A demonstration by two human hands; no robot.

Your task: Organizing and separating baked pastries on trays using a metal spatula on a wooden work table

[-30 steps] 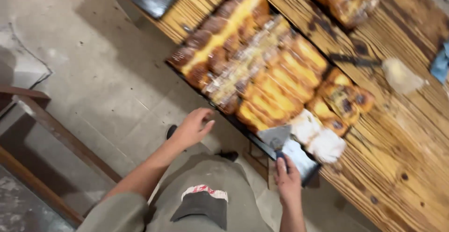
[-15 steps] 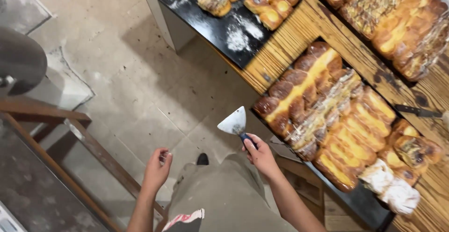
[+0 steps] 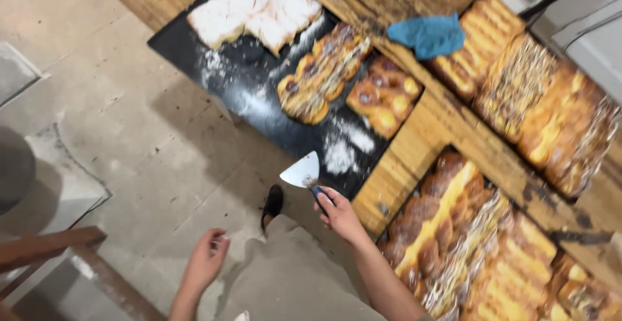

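My right hand (image 3: 341, 217) grips the blue handle of a metal scraper (image 3: 302, 172), blade up, at the near edge of a black baking tray (image 3: 248, 88). That tray carries powdered white pastries (image 3: 254, 7) at its far end and glazed braided buns (image 3: 324, 71) beside a smaller bun cluster (image 3: 385, 96). My left hand (image 3: 206, 261) hangs loose over the floor, fingers slightly curled, holding nothing.
A wooden table (image 3: 421, 133) holds another tray of golden loaves (image 3: 466, 243) at the right and more loaves (image 3: 551, 107) at the back. A blue cloth (image 3: 429, 34) lies on the wood. A wooden frame (image 3: 52, 246) stands at the lower left on the concrete floor.
The view has swung left along the table to the black tray with powdered pastries. My right hand still holds the scraper. My left hand has dropped lower, away from the trays.
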